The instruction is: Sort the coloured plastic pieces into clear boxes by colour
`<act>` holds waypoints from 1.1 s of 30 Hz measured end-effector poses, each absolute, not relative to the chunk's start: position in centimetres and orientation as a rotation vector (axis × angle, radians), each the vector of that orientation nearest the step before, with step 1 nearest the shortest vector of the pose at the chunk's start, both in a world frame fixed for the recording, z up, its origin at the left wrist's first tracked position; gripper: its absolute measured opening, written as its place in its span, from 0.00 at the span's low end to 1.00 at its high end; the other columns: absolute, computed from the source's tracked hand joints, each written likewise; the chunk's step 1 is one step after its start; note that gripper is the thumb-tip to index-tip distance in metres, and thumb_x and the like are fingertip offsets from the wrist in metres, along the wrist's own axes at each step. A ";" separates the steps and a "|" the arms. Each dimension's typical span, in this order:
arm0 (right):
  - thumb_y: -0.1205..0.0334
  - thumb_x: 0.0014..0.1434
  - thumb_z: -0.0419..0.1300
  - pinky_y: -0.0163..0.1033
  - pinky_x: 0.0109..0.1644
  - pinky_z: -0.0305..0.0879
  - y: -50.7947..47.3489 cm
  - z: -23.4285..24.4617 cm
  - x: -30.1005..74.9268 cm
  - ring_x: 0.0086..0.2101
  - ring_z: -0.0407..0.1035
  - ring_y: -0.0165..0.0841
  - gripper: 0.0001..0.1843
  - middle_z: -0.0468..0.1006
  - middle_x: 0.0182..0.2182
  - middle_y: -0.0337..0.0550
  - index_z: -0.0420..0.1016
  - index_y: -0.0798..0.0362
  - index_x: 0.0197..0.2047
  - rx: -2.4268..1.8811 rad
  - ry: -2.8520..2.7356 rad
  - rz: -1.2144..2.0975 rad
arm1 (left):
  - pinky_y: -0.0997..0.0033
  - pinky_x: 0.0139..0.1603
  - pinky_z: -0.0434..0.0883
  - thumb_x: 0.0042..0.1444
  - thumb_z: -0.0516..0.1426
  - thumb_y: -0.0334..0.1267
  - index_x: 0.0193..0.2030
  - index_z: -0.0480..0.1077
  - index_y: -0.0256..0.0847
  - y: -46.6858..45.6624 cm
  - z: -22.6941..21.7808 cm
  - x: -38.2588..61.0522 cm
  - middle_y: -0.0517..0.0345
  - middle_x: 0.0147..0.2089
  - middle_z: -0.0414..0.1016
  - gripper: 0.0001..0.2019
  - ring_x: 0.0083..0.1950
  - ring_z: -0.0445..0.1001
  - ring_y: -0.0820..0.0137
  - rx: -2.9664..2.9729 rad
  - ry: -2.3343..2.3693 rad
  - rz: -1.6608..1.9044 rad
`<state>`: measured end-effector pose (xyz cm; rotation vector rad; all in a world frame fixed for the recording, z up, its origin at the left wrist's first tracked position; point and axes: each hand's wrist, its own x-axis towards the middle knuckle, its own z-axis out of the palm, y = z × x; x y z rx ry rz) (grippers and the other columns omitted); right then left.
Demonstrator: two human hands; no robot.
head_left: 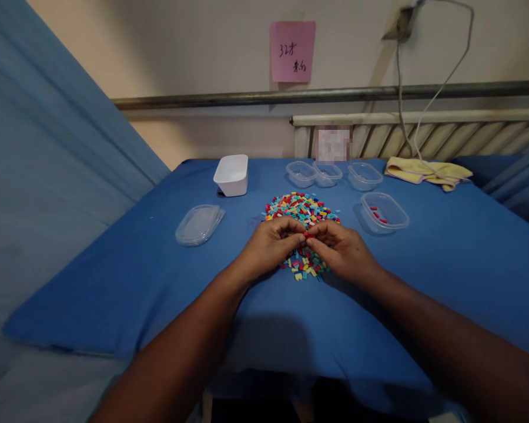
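Both my hands meet over a heap of small multicoloured toy bricks (297,205) on the blue cloth. Between the fingertips is a small red brick (307,235), pinched from the left by my left hand (273,241) and from the right by my right hand (344,247). My hands cover the middle of the heap; loose bricks show behind them and in front. To the right of my right hand stands a clear plastic container (390,216) with several red bricks (379,216) lying in it.
Three clear containers (365,176) stand along the back, left of a yellow cloth (423,170). A white tub (232,175) is at the back left, with stacked clear lids (198,225) nearer me. Behind the table are a metal rail (247,98) and a radiator (467,126).
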<state>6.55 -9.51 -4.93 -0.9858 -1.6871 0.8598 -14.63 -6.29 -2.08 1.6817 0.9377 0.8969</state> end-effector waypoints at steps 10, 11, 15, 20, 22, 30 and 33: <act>0.55 0.69 0.68 0.41 0.41 0.77 -8.8 -5.1 6.1 0.36 0.81 0.36 0.07 0.86 0.37 0.43 0.80 0.48 0.45 -1.043 -1.629 0.807 | 0.67 0.47 0.76 0.60 0.67 0.40 0.39 0.85 0.40 -6.7 -0.7 -13.9 0.55 0.40 0.84 0.06 0.41 0.80 0.68 1.751 0.943 1.073; 0.55 0.69 0.68 0.41 0.41 0.77 -8.7 -5.0 6.1 0.36 0.81 0.36 0.07 0.86 0.37 0.43 0.80 0.48 0.45 -1.040 -1.625 0.805 | 0.68 0.46 0.76 0.60 0.67 0.40 0.39 0.84 0.41 -6.7 -0.7 -14.0 0.55 0.39 0.84 0.06 0.41 0.80 0.68 1.761 0.940 1.094; 0.54 0.68 0.69 0.42 0.43 0.78 -8.8 -4.9 6.0 0.37 0.81 0.36 0.07 0.86 0.37 0.42 0.80 0.48 0.44 -1.033 -1.593 0.806 | 0.69 0.41 0.76 0.60 0.68 0.41 0.41 0.84 0.41 -6.5 -1.0 -14.0 0.56 0.38 0.84 0.08 0.37 0.79 0.70 1.705 0.970 1.086; 0.57 0.68 0.68 0.43 0.45 0.78 -9.0 -4.5 6.1 0.39 0.81 0.36 0.05 0.86 0.39 0.42 0.82 0.47 0.45 -1.007 -1.637 0.724 | 0.69 0.40 0.76 0.60 0.68 0.42 0.42 0.83 0.41 -6.4 -1.3 -14.0 0.57 0.38 0.84 0.08 0.36 0.78 0.70 1.667 0.967 1.063; 0.58 0.68 0.68 0.44 0.47 0.79 -8.9 -4.6 6.0 0.40 0.82 0.37 0.04 0.86 0.40 0.42 0.82 0.47 0.45 -1.012 -1.641 0.736 | 0.70 0.38 0.75 0.59 0.68 0.43 0.41 0.82 0.40 -6.4 -1.4 -13.9 0.57 0.37 0.83 0.09 0.35 0.77 0.71 1.646 0.975 1.062; 0.55 0.68 0.68 0.45 0.48 0.82 -8.3 -5.5 6.3 0.39 0.83 0.37 0.07 0.88 0.41 0.42 0.82 0.47 0.47 -0.962 -1.550 0.985 | 0.70 0.39 0.75 0.59 0.68 0.42 0.40 0.81 0.40 -6.5 -1.8 -13.6 0.58 0.37 0.82 0.08 0.36 0.78 0.70 1.677 1.012 1.082; 0.56 0.67 0.68 0.42 0.45 0.80 -8.3 -5.5 6.3 0.38 0.82 0.36 0.08 0.87 0.39 0.41 0.82 0.48 0.47 -0.954 -1.545 1.027 | 0.70 0.42 0.75 0.60 0.67 0.40 0.40 0.81 0.41 -6.6 -1.7 -13.5 0.57 0.38 0.82 0.06 0.38 0.79 0.69 1.781 1.004 1.100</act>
